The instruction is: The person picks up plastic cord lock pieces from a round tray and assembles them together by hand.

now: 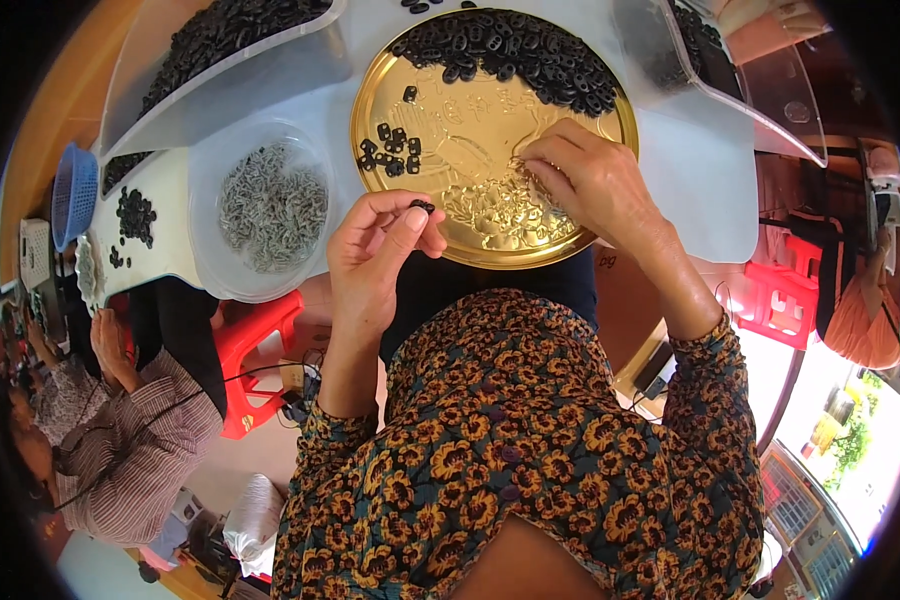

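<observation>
Left hand (378, 250) pinches a small black plastic link (422, 207) up close over the embossed round gold metal tray's (370, 100) near rim, probably for inspecting; right hand (590, 180) rests curled on the tray, fingertips down, grasping nothing I can see.

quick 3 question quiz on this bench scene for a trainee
1. True or false: the left hand pinches a small black piece between its fingers.
2. Where do the right hand fingertips rest? A) gold round tray B) blue basket C) red stool
3. What fills the clear round tub left of the tray?

Key: 1 true. 2 A. 3 small pale grey metal pieces.
</observation>
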### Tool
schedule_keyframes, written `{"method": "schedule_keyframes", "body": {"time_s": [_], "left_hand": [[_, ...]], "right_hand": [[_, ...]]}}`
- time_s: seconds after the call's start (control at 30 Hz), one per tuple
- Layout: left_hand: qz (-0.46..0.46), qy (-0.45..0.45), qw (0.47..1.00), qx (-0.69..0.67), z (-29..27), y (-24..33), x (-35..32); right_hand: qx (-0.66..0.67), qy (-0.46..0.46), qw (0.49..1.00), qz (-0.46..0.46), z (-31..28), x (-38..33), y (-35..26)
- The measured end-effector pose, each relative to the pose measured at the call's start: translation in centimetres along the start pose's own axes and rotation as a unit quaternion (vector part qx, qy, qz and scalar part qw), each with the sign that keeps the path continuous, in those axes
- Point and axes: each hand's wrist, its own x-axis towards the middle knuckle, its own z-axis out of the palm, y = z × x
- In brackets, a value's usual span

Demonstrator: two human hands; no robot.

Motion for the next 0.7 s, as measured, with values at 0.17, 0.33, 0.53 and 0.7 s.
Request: {"method": "schedule_keyframes", "body": {"time_s": [0.17, 0.33, 0.53, 0.7], "left_hand": [[0.006, -0.006, 1.000, 0.003, -0.2, -0.2, -0.1], [0.000, -0.004, 1.000, 0.009, 0.1, -0.1, -0.1], [0.000, -0.006, 1.000, 0.004, 0.1, -0.1, -0.1], [-0.005, -0.005, 1.000, 0.002, 0.3, 0.0, 0.0]], "right_hand": [[0.067, -0.053, 0.996, 0.002, -0.4, -0.3, -1.2], [0.022, -0.031, 0.999, 0.006, 1.2, -0.7, -2.3], [-0.027, -0.033, 0.999, -0.026, 2.1, -0.6, -2.0], [-0.013, -0.018, 1.000, -0.021, 2.3, -0.2, -2.1]]}}
